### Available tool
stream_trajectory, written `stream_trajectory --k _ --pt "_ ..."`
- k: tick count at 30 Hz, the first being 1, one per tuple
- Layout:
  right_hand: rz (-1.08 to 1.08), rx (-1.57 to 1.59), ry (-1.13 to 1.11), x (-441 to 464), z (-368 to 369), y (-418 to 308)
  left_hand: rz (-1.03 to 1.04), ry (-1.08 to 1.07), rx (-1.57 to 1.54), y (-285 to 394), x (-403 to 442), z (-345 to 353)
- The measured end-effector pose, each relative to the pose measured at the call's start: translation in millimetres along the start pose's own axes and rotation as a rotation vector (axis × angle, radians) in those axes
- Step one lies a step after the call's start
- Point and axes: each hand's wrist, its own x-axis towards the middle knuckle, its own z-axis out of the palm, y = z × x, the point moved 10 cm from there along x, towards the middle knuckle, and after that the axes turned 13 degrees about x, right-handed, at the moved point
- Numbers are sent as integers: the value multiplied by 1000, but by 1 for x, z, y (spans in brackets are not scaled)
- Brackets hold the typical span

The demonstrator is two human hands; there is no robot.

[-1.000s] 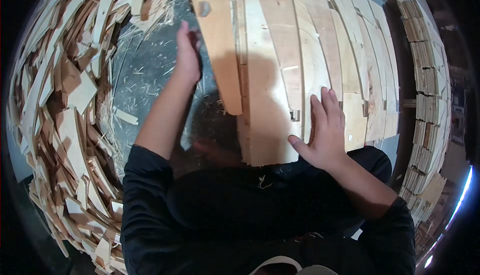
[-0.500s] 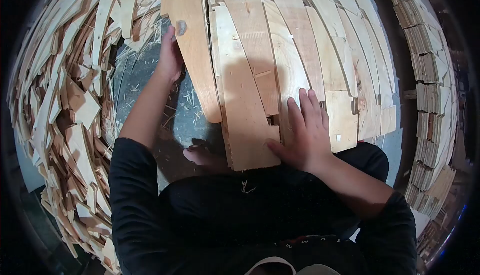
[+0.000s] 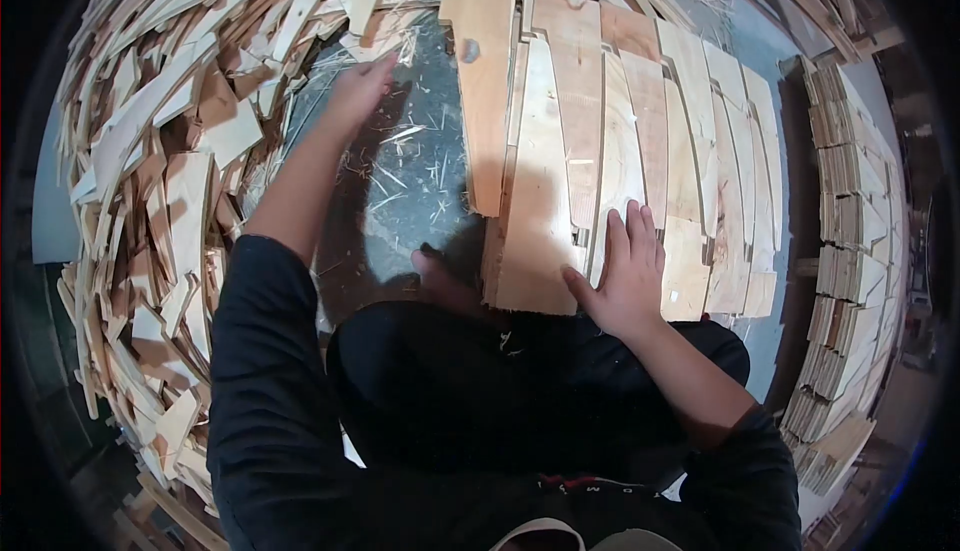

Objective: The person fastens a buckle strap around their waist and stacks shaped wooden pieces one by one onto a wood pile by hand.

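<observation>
In the head view, my right hand [image 3: 630, 276] lies with fingers spread on the lower end of rows of tapered plywood pieces [image 3: 620, 131] stacked side by side in front of my legs. Its thumb touches the edge of a pale plywood piece [image 3: 535, 261]. My left hand [image 3: 362, 93] is over the dark floor to the left, fingers stretched out and nothing in it. It is apart from the nearest plywood piece with a dark knot [image 3: 485, 101], which lies along the left side of the rows.
A large heap of loose wood offcuts [image 3: 165, 181] lies on the left and curves round the top. Splinters litter the dark floor [image 3: 395, 171]. Stacked plywood pieces [image 3: 840, 221] form a row on the right. My bare foot [image 3: 440, 281] is beside the near end of the rows.
My left hand has come away from the knotted plywood piece and moved left over the floor. My right hand stays on the rows. The view has shifted, so the rows appear farther right.
</observation>
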Motion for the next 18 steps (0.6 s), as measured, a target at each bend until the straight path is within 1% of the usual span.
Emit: stream_trajectory --k 2,4,6,8,10,11,12,14,16,17,18 --pt "4 -11 -13 1 -1 -1 63 146 200 -2 10 -48" --pt "16 -21 -25 1 0 -1 5 219 224 2 19 -79" --pt "23 -30 -24 1 0 3 25 238 189 -11 71 -92" --pt "35 13 -39 1 -2 3 45 217 274 -26 129 -94" --pt "37 32 -31 3 -5 3 61 195 203 -7 141 -81" --pt "40 44 -31 3 -5 4 -86 152 318 2 133 -76" --pt "41 55 -31 2 -5 4 -199 63 209 -6 137 -65" --pt "46 75 -19 4 -8 6 -177 19 -139 -3 138 -40" --pt "42 95 -20 3 -8 6 -155 -8 -228 -21 166 -25" --pt "30 105 15 3 -11 5 -147 -11 -270 -28 173 -25" --pt "37 103 19 4 -11 6 -126 -73 -210 -19 162 -25"
